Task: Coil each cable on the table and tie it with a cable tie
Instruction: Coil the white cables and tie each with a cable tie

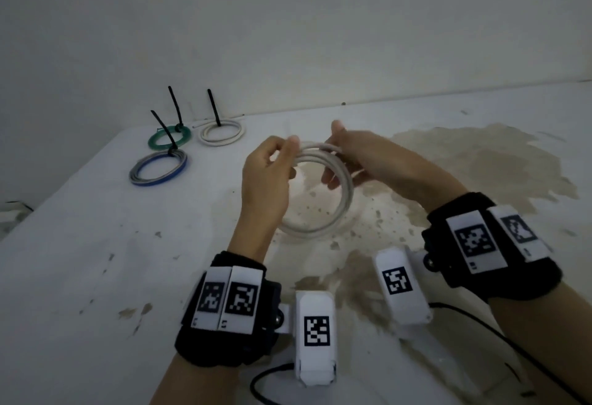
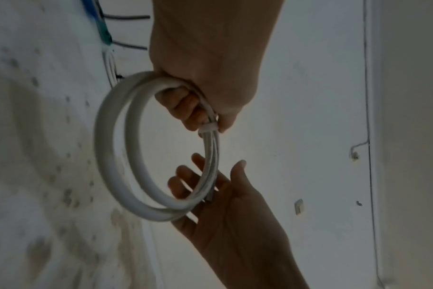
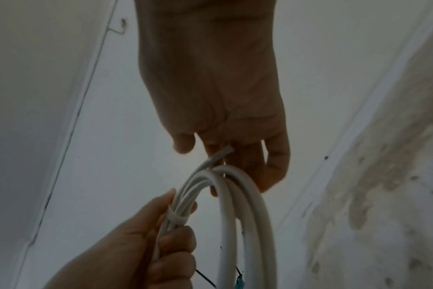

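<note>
While left hand grips coil above bench, right hand fingers loosely extended, touching coil; three tied coils near far-left edge.

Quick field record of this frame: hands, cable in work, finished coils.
left hand: grips the white coil at a white band wrapped round its strands
right hand: fingers mostly straight, touching the coil near the loose cable end
white coil: held above the table, looped several turns
finished coils: green, blue-grey, white, far left, each with a black tie
black tie on held coil: none visible
</note>
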